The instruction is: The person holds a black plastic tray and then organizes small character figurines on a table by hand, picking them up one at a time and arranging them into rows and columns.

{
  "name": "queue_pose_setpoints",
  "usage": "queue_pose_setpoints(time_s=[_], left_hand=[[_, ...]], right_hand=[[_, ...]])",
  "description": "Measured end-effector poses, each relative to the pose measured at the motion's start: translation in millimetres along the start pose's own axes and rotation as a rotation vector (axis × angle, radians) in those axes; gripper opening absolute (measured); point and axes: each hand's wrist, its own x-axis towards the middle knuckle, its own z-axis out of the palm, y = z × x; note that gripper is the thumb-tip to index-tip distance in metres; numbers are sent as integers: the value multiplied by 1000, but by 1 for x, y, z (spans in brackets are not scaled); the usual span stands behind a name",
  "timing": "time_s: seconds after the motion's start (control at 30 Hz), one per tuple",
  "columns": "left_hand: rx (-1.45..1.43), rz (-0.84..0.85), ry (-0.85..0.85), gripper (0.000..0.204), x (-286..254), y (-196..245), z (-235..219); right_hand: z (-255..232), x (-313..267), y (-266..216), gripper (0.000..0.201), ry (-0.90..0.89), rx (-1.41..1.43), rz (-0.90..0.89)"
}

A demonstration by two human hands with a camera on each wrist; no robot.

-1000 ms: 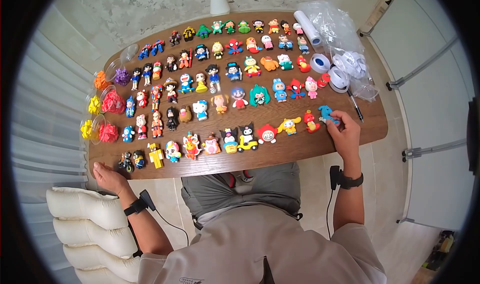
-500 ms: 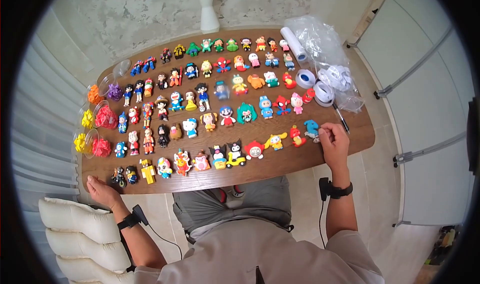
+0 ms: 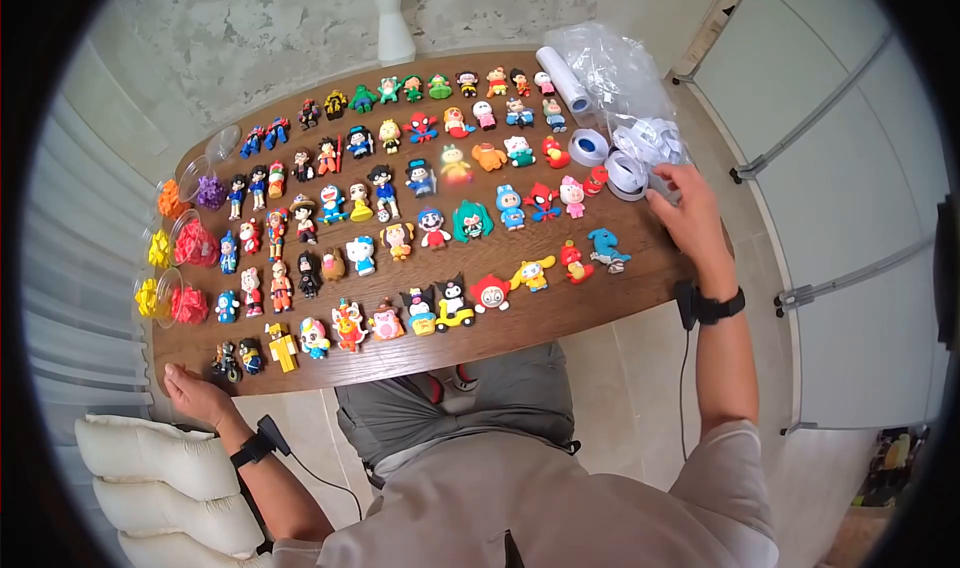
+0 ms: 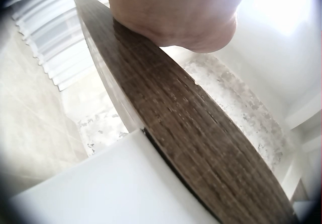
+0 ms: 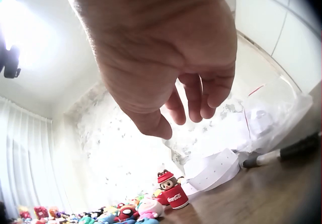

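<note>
"While you have the views before you, where is the person's bare right hand, and how do its fingers lie?"

"It hovers over the right end of the brown wood-grain counter, released; its fingers bend loosely and hang apart from the thumb; a flat white paper roll lies near the fingertips."

"What else lies around it?"

"Just beside that roll sits a small figure in a red cup with white lettering; a black-and-white pen lies on the roll's other side; a second white roll, blue inside, lies a little farther off; nearer the person is a blue dolphin-like figure, with a red-and-yellow figure next to it."

"And the left hand?"

"It rests on the near left corner of the counter, released too, its fingers loosely curled; just beside it is a small dark motorbike with a rider, then a small yellow-and-blue figure."

"How is the rest laid out?"

"Rows of small colourful figures spread across the middle; heaps of red, yellow, orange and purple pieces stand at the left end; a long white cylindrical roll and a crumpled clear plastic bag lie at the far right corner."
</note>
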Motion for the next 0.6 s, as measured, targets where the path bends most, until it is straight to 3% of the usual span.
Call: queue_pose_setpoints(time_s=[0.13,0.33,0.6], left_hand=[[12,19,15,38,0,-1,1],[10,24,14,39,-3,7,4],[-7,19,4,39,-3,6,4]], right_hand=[[8,18,2,36,-143,-170,-117],[31,27,19,39,-197,-331,-293],[33,40,22,49,-249,-288,-250]])
